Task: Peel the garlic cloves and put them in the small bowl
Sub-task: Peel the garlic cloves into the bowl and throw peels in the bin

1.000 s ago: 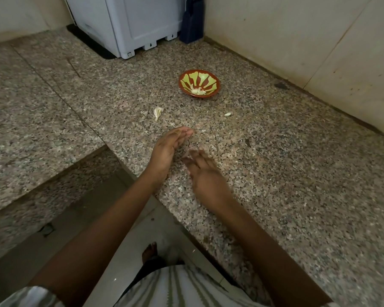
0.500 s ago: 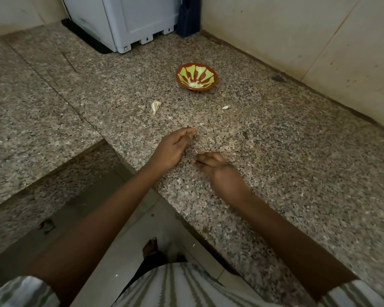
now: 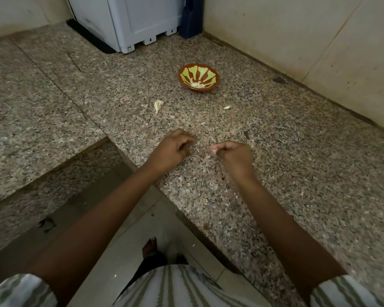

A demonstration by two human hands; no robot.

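Head view — hands [image 3: 203, 149] curled on counter [image 3: 275, 173], bowl [image 3: 198, 76] beyond.

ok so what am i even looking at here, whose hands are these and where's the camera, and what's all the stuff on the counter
There is no machine here. A person wears a wide-angle camera on the head, looking forward and down, so you see their own two bare arms reaching out over a speckled granite counter.

The left hand is curled with its fingertips at the counter; whether it holds anything cannot be told. The right hand is closed, pinching a small pale piece at its fingertips, probably a garlic clove or its skin.

Further back stands a small red bowl with a green pattern, with a few pale garlic pieces in its bottom. Between bowl and hands lie a larger pale scrap on the left and a smaller bit on the right. A grey appliance stands at the back, by the wall.
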